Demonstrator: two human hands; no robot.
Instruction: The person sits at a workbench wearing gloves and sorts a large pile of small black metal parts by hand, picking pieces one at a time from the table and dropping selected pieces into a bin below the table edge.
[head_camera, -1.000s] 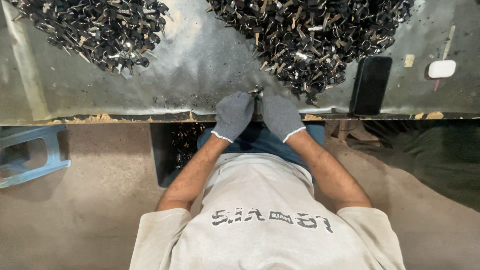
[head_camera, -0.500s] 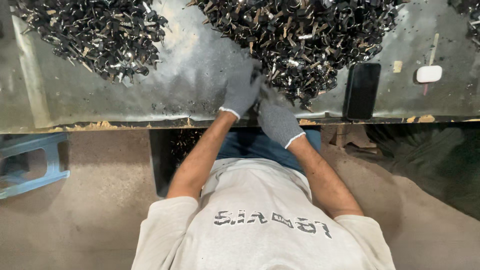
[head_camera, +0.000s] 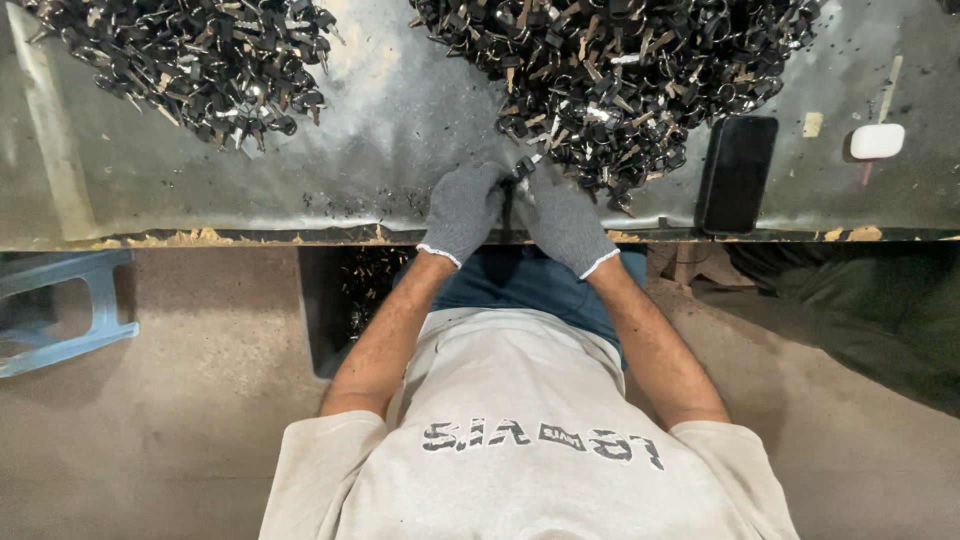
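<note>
Broadly, a worn grey metal table (head_camera: 400, 130) fills the upper part of the view, its near edge running straight across above the person's lap. Next in size, a big heap of small dark metal parts (head_camera: 610, 70) lies at the far edge, right of the middle, spilling toward the near edge. A second, smaller heap of the same parts (head_camera: 190, 60) sits toward the far left corner, well apart from the first. Below the table, a dark bin (head_camera: 345, 300) stands on the floor just under the near edge, and a blue plastic stool (head_camera: 60, 310) is off to the left. A black phone (head_camera: 737, 173) lies flat near the near edge, right of the big heap, and a small white oblong object (head_camera: 877, 141) rests further toward the right edge. Both hands wear grey knit gloves and meet at the near edge, at the foot of the big heap. The left hand (head_camera: 462, 210) and the right hand (head_camera: 565, 222) are curled shut together around a small dark metal piece (head_camera: 520, 170), which pokes up between the fingertips, touching both gloves
</note>
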